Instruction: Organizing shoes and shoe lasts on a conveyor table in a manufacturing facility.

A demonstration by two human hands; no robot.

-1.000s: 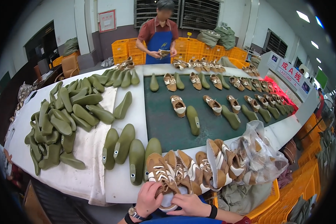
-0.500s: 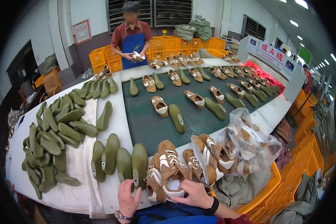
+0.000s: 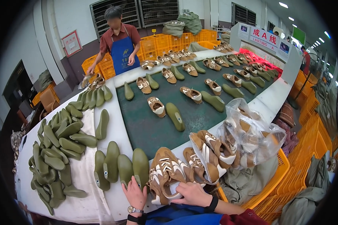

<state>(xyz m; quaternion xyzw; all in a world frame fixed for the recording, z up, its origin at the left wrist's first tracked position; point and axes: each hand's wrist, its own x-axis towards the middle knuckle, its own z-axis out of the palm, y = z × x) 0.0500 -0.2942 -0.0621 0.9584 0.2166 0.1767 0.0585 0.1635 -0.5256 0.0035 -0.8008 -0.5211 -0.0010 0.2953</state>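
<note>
My right hand grips the heel opening of a brown sneaker with white stripes, its thumb low on the heel. Another sneaker stands close against its left side. My left hand has its fingers apart, at the near ends of two green shoe lasts, the left one and the right one. Whether it presses on them I cannot tell. Two more lasts, one of them a tall last, stand to the left. Several brown sneakers stack up right of my right hand.
A heap of green lasts covers the left tabletop. Sneakers and lasts lie in rows on the green conveyor belt. At right are a clear plastic bag and orange crates. A co-worker in a blue apron stands across.
My left hand has shifted slightly, fingers now nearer the lasts. My right hand stays at the sneaker's heel. The co-worker, who held a shoe in both hands, now reaches one arm toward the table's far-left corner.
</note>
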